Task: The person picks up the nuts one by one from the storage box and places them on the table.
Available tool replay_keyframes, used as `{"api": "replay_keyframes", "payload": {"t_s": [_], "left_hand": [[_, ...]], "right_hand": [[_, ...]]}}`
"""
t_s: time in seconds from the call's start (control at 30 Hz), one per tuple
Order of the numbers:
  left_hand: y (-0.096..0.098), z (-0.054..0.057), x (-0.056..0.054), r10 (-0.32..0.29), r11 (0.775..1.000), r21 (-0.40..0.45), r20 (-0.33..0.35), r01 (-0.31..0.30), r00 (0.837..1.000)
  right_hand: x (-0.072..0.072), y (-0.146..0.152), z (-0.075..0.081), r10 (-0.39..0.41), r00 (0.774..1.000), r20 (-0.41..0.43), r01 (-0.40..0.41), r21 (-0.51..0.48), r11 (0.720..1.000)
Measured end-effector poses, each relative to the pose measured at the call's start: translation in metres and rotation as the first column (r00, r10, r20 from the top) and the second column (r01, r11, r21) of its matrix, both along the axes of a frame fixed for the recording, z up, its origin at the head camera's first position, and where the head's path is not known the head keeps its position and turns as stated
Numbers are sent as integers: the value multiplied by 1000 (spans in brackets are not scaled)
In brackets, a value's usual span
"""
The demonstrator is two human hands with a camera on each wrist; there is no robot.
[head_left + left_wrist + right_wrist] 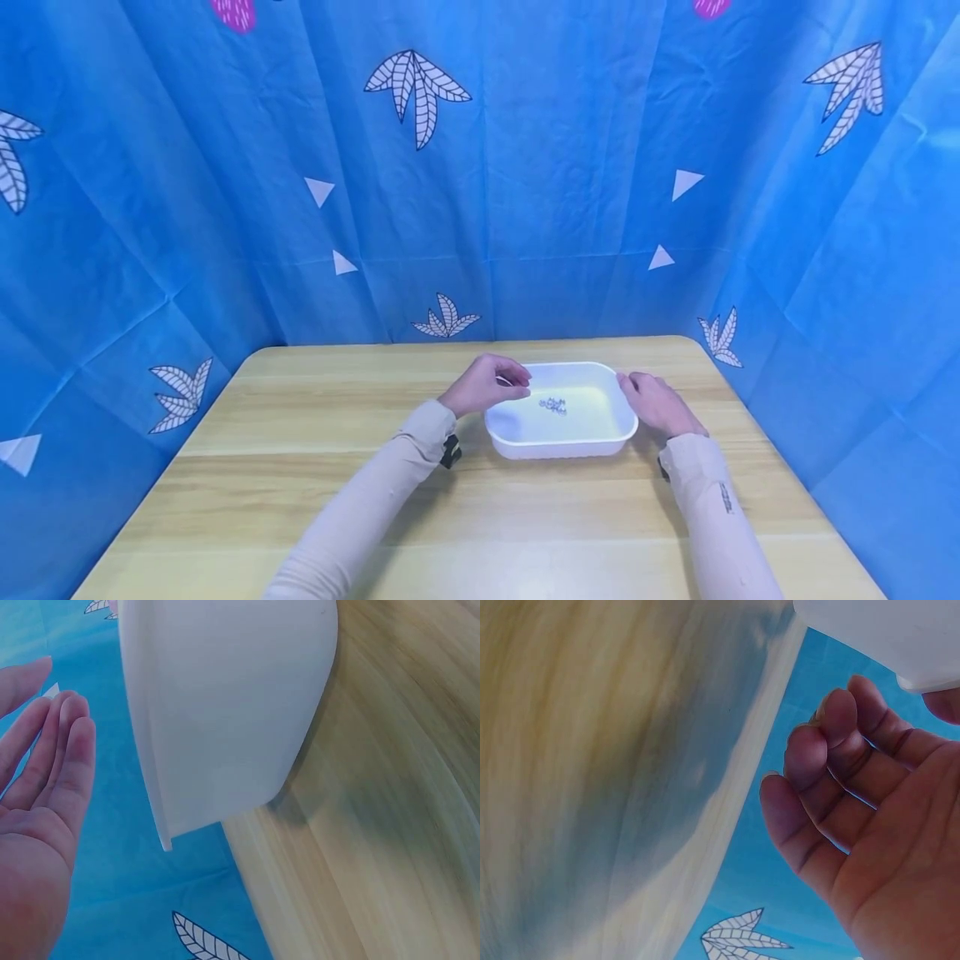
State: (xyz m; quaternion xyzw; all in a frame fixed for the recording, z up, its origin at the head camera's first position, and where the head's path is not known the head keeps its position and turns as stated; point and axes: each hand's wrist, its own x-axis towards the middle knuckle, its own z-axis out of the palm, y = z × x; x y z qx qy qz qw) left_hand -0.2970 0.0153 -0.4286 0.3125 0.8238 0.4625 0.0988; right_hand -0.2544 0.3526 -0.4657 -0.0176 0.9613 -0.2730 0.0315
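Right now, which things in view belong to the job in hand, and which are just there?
Likely the job:
- white tray
- small pieces inside it, too small to identify
- left hand, at the tray's left side
- right hand, thumb at its right rim

Just there:
- wooden table, under the tray
- blue printed curtain

The tray [558, 450] looks like smooth plastic with a soft sheen; the small pieces [553, 405] inside are too tiny for their material to tell. The tabletop [315, 433] has wood grain under a smooth, faintly glossy finish. The creased curtain [562, 183] is slightly shiny cloth, the sleeves [367, 508] matt fabric.
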Motion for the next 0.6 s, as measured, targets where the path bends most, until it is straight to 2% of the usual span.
{"api": "replay_keyframes", "payload": {"t_s": [0.37, 0.6], "left_hand": [[12, -7, 3, -8, 999, -50, 20, 8, 1000], [18, -8, -1, -16, 997, -69, -5, 15, 1000]], "right_hand": [[5, -1, -3, -16, 999, 32, 17, -17, 1000], [3, -1, 0, -23, 999, 31, 24, -30, 999]]}}
